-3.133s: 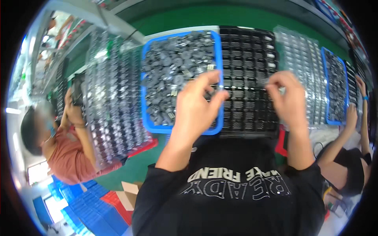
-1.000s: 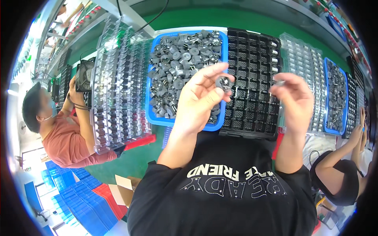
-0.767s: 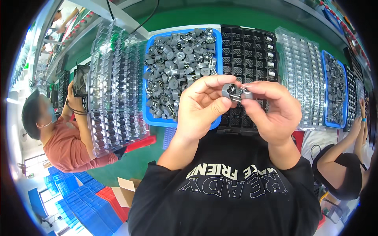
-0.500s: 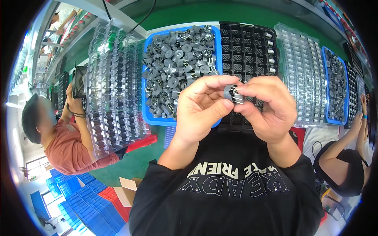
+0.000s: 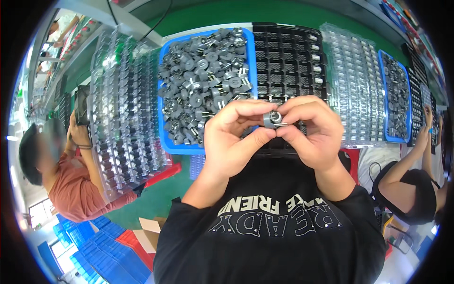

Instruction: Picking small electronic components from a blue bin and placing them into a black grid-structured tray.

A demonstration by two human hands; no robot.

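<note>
Your black shirt (image 5: pixel 269 258) fills the lower centre of the frame. Just above it, your left hand (image 5: pixel 227 137) pinches a grey round part (image 5: pixel 269 120) with metal pins between thumb and fingers, at mid-frame. Your right hand (image 5: pixel 313 132) meets it from the other side, thumb and fingers closed at the pins; you can't tell here whether they grip a separate small piece too. Beyond your hands stands a black compartment tray (image 5: pixel 283 64), silver pieces (image 5: pixel 317 69) down its right column. Left of it, a blue tray (image 5: pixel 252 71) is heaped with similar grey parts (image 5: pixel 203 80). Farther up, the green bench (image 5: pixel 208 16) crosses the top.
</note>
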